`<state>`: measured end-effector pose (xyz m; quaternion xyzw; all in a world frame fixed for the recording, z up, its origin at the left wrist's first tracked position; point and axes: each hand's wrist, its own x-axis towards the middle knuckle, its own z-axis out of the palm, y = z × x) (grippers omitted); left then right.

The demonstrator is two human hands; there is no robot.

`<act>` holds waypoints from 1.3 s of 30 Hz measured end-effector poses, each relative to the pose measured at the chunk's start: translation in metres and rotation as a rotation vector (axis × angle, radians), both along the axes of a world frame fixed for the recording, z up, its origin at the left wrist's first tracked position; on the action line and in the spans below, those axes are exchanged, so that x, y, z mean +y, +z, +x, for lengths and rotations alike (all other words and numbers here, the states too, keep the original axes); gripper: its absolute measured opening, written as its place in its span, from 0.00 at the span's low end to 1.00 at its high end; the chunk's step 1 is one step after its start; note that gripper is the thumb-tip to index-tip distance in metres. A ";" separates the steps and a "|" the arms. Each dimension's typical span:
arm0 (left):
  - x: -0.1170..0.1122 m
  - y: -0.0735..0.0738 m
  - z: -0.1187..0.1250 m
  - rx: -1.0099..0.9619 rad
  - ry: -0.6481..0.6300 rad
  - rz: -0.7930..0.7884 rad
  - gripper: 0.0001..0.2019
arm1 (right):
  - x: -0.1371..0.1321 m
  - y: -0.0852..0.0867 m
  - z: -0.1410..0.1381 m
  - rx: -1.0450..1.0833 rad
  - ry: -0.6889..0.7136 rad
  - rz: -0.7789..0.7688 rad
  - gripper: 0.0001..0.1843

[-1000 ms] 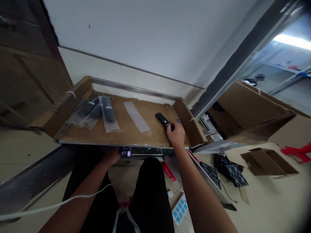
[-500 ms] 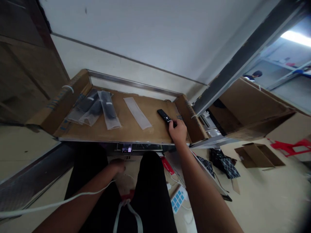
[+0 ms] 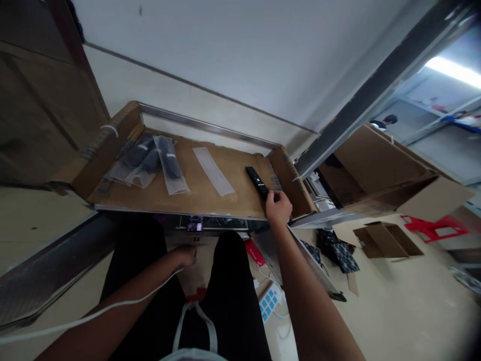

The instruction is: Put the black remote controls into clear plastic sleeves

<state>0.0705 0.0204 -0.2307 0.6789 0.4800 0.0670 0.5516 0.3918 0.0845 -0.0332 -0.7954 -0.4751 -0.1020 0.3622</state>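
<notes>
My right hand (image 3: 278,207) is closed on the near end of a black remote control (image 3: 257,181), which lies on the right part of a cardboard work surface (image 3: 203,195). My left hand (image 3: 186,255) hangs low between my knees under the surface's front edge; its fingers are curled and I cannot make out anything in them. An empty clear plastic sleeve (image 3: 213,171) lies in the middle of the cardboard. Several bagged black remotes (image 3: 150,163) lie at the far left.
Cardboard flaps stand at both ends of the surface. A small lit screen (image 3: 194,224) sits under its front edge. Open cardboard boxes (image 3: 387,240), dark patterned bags (image 3: 334,250) and a red stool (image 3: 432,225) lie on the floor to the right. A white cable crosses my left arm.
My right hand has drawn the black remote toward the front edge and turned it more lengthwise. My left hand has dropped from the small screen down between my knees.
</notes>
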 end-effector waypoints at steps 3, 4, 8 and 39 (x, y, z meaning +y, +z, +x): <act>0.012 0.006 0.004 0.025 -0.014 0.007 0.04 | -0.005 0.000 0.000 0.029 -0.039 0.005 0.20; 0.015 0.009 0.005 0.011 -0.011 0.016 0.04 | -0.006 0.000 0.000 0.033 -0.050 0.005 0.19; 0.021 0.019 0.007 -0.082 -0.012 0.037 0.06 | -0.004 0.001 0.000 0.043 -0.075 0.012 0.20; 0.013 0.127 0.039 -0.473 -0.067 0.039 0.17 | -0.003 0.000 0.001 0.047 -0.090 0.011 0.18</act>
